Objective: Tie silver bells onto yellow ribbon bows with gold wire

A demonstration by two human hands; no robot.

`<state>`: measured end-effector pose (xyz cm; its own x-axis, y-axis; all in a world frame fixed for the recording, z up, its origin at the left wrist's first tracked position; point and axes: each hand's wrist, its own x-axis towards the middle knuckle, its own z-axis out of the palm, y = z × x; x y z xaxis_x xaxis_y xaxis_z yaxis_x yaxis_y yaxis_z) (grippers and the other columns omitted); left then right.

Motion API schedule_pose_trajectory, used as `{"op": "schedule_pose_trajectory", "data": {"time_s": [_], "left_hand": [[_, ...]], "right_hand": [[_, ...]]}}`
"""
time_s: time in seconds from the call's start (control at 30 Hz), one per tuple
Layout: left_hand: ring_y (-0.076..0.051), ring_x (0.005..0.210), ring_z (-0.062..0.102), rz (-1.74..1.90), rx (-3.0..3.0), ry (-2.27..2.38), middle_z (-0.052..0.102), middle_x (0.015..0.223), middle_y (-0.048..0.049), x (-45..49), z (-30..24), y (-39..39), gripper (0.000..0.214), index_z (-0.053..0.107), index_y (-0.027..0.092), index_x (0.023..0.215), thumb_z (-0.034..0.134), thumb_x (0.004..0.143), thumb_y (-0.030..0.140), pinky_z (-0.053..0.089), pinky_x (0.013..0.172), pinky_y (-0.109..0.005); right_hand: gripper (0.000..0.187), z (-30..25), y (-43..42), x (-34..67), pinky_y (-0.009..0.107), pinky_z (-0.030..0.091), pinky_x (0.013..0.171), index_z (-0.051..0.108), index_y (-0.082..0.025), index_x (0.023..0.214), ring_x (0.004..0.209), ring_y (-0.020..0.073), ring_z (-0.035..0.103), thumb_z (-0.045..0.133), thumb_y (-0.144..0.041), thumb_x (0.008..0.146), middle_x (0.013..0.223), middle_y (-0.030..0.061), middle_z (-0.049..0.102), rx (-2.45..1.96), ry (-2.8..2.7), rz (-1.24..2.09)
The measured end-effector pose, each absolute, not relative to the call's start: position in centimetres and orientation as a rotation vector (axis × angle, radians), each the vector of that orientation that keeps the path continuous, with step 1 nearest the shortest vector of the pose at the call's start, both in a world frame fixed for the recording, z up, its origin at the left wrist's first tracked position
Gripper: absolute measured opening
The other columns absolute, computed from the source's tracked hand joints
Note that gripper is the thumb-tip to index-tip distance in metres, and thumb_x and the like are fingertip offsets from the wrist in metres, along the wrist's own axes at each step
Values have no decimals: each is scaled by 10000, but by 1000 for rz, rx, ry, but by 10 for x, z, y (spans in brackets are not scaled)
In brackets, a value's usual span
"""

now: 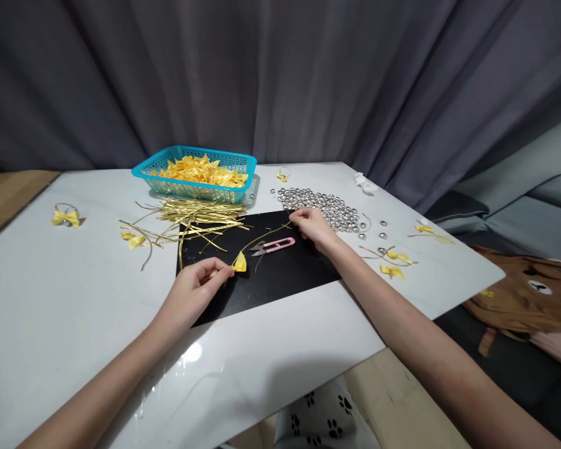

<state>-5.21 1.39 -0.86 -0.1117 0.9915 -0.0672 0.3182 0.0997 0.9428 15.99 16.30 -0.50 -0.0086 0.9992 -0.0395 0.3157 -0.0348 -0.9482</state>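
Note:
My left hand (197,288) pinches a small yellow ribbon bow (240,262) over the black mat (280,277). A thin gold wire (262,239) runs from the bow up to my right hand (311,226), whose fingers are closed on the wire's far end near the mat's back edge. Pink thread snips (273,246) lie on the mat between my two hands.
A turquoise basket (187,169) of yellow ribbon pieces stands at the back. A heap of gold wires (194,215) lies in front of it. Silver bells (320,206) are piled at the back right. Finished yellow bows (66,216) lie scattered on the white table (75,299). A bear cushion (528,293) sits at right.

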Motion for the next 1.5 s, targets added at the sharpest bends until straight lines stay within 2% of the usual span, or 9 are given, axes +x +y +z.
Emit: {"op": "schedule_pose_trajectory", "data": {"time_s": [0.17, 0.3, 0.63, 0.83, 1.0, 1.17, 1.3, 1.4, 1.5], "left_hand": [[-173, 644, 543, 1077, 1279, 1573, 657, 672, -47, -51, -7, 15, 283, 682, 173, 663, 631, 666, 452, 357, 553, -234], [-210, 714, 579, 1070, 1246, 1601, 695, 724, -74, -51, -6, 16, 325, 698, 170, 696, 620, 648, 482, 377, 571, -252], [-240, 800, 618, 1021, 1267, 1590, 736, 824, -74, -54, -11, 18, 363, 706, 167, 848, 581, 685, 467, 435, 701, -309], [-192, 709, 581, 941, 1312, 1621, 692, 776, -52, -55, -12, 17, 376, 681, 160, 847, 589, 710, 498, 400, 643, -279], [-126, 505, 386, 803, 1494, 1768, 467, 528, 43, -59, -15, 15, 359, 667, 169, 847, 562, 744, 496, 270, 503, -254], [-119, 494, 366, 790, 1541, 1767, 383, 498, 56, -58, -13, 14, 337, 654, 171, 746, 543, 756, 489, 246, 494, -253], [-144, 597, 483, 1029, 1272, 1637, 564, 618, 8, -51, -6, 12, 331, 654, 165, 755, 629, 684, 487, 351, 555, -248], [-165, 708, 559, 1156, 1073, 1513, 651, 733, -25, -43, 0, 7, 306, 656, 169, 750, 678, 651, 458, 417, 646, -251], [-141, 642, 536, 1168, 998, 1489, 610, 640, 7, -38, 4, 3, 284, 660, 171, 735, 686, 650, 440, 415, 620, -238]], "right_hand": [[145, 6, 143, 163, 228, 289, 550, 548, -170, 763, 542, 82, 400, 672, -202, 696, 593, -57, 466, -1388, -1731, 831], [168, 16, 115, 167, 251, 335, 636, 637, -167, 822, 706, 125, 513, 684, -312, 751, 797, 16, 586, -1155, -2493, 650], [180, 14, 106, 167, 297, 387, 761, 579, -129, 891, 906, 196, 507, 437, -229, 936, 983, 107, 582, -1125, -2847, 220], [207, 24, 82, 180, 274, 368, 648, 465, -168, 943, 742, 157, 516, 317, -310, 974, 907, 73, 586, -1313, -2671, 540], [233, 35, 64, 190, 273, 358, 633, 395, -195, 951, 681, 139, 481, 257, -381, 974, 822, 32, 547, -1407, -2458, 781], [292, 22, 50, 169, 234, 308, 570, 393, -199, 950, 573, 95, 366, 559, -410, 835, 627, -69, 364, -1327, -1999, 1142], [301, 2, 31, 127, 232, 261, 531, 474, -158, 681, 558, 73, 343, 653, -392, 742, 612, -42, 406, -1308, -1666, 1513], [260, -8, 24, 104, 232, 267, 541, 538, -148, 735, 566, 72, 336, 684, -362, 713, 624, -44, 421, -1237, -1537, 1571], [220, -10, 26, 98, 233, 303, 578, 532, -145, 723, 602, 78, 371, 631, -337, 764, 663, -29, 458, -1139, -1484, 1514]]}}
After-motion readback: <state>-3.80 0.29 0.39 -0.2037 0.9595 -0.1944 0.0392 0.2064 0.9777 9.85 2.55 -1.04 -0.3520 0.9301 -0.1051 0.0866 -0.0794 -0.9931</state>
